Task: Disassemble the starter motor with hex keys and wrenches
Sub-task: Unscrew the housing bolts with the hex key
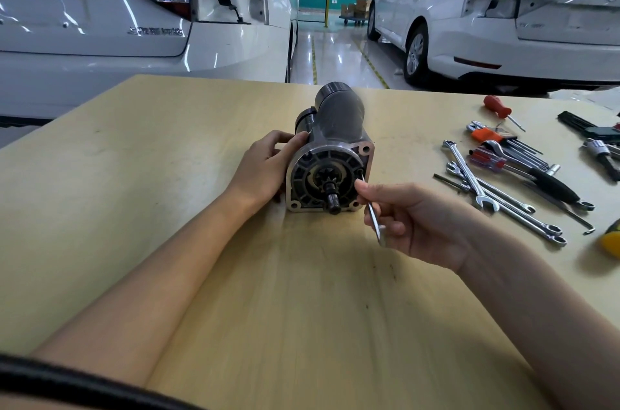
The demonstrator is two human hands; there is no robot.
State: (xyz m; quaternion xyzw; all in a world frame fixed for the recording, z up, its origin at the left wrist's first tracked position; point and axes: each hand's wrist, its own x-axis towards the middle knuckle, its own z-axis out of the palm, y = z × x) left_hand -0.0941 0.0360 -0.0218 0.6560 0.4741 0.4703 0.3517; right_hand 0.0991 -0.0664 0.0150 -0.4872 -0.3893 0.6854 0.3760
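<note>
The left hand (268, 168) comes first: its grip wraps the left flank of the starter motor (332, 154), fingers curled over the housing just behind the flange, steadying it. The motor lies on its side in the middle of the surface (167, 148), its long axis running from the person out toward the cars, with the flanged gear end and the little pinion (330, 185) turned to face the person. Just right of that face is the right hand (416, 221), its grip narrow, pinching a slim hex key (370, 208) between thumb and fingers. The key slants up and to the left, and its tip sits at a bolt (359, 173) on the right edge of the flange; whether it is seated I cannot tell. The right hand is plainly the nearer to that bolt. Well apart on the far right lie the spare wrenches (486, 195).
</note>
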